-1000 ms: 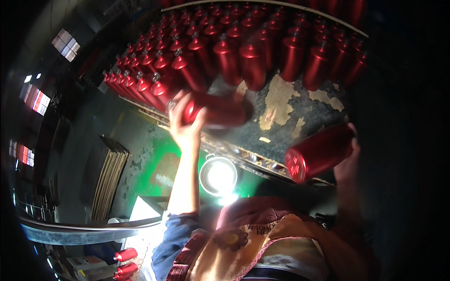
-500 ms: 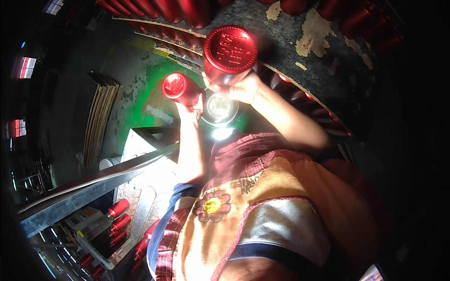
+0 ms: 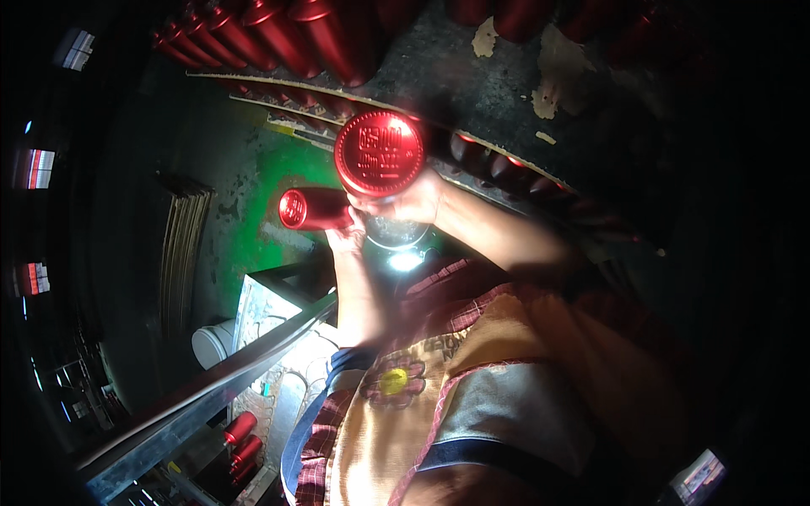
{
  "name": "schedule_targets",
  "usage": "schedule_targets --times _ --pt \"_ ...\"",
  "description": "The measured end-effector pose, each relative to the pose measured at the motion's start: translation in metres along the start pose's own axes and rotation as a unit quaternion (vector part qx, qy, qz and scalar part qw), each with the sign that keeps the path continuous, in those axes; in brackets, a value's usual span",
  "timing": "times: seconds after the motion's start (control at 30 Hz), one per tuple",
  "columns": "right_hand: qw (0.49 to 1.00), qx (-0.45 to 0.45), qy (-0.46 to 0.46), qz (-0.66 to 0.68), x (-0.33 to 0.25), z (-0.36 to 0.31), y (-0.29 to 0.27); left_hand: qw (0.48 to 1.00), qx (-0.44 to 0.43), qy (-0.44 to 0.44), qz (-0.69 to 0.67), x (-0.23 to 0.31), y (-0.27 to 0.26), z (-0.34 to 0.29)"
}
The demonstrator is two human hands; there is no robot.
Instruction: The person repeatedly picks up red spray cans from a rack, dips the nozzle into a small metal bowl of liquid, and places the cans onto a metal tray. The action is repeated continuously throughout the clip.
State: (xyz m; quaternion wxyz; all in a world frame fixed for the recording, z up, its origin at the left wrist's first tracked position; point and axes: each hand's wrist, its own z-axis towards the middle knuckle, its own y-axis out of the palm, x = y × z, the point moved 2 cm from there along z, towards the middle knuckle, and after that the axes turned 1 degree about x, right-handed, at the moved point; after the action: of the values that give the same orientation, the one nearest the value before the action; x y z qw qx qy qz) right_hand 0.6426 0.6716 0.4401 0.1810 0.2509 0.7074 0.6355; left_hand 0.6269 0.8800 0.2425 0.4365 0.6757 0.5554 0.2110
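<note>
My left hand [image 3: 347, 236] is closed around a shiny red metal bottle [image 3: 325, 208], which lies nearly sideways with its embossed round base toward the left. Just to the right and higher, my right hand [image 3: 413, 201] grips a second red metal bottle [image 3: 379, 155]. That one's stamped, dotted-rim base faces up at me, hiding most of its body and some of my fingers. Below my hands is a clear round item [image 3: 396, 233], partly covered, with a bright light [image 3: 407, 260] glaring beside it.
Rows of red bottles [image 3: 337, 42] stand on a dark, worn board [image 3: 472, 93] ahead, with more boards and bottles beneath. At the left are stacked sheets [image 3: 181, 261], a white bucket [image 3: 213, 343], a metal bar [image 3: 219, 379] and a machine carrying red bottles [image 3: 242, 428].
Both bottles have come lower in the picture. The left one has tipped from base-up to nearly sideways; the right one has shifted a little left. My view has also shifted, showing more of the bottle rows.
</note>
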Motion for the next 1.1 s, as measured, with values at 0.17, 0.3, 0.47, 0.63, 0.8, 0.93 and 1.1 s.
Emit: schedule_targets --times 0.17,0.3,0.47,0.63,0.8,0.93,1.1 --pt "0.932 -0.012 -0.262 -0.250 -0.042 -0.079 0.043 0.984 -0.009 0.052 0.172 0.012 0.022 -0.028" --pt "0.797 0.100 -0.421 -0.422 -0.091 -0.214 0.113 0.909 -0.117 0.169 0.364 -0.004 0.110 -0.058" --pt "0.376 0.213 -0.459 -0.776 -0.133 -0.319 0.189 0.720 -0.220 0.403 0.520 -0.115 0.261 -0.081" --pt "0.081 0.309 -0.415 -0.852 -0.173 -0.333 0.168 0.280 -0.357 0.513 0.729 -0.266 0.344 -0.059" --pt "0.091 0.356 -0.382 -0.848 -0.196 -0.342 0.147 0.157 -0.375 0.512 0.757 -0.357 0.352 -0.019" --pt "0.065 0.307 -0.381 -0.869 -0.201 -0.365 0.162 0.182 -0.397 0.477 0.762 -0.360 0.362 -0.010" --pt "-0.010 0.350 -0.476 -0.807 -0.291 -0.390 0.188 0.373 -0.330 0.402 0.768 -0.340 0.418 0.032"
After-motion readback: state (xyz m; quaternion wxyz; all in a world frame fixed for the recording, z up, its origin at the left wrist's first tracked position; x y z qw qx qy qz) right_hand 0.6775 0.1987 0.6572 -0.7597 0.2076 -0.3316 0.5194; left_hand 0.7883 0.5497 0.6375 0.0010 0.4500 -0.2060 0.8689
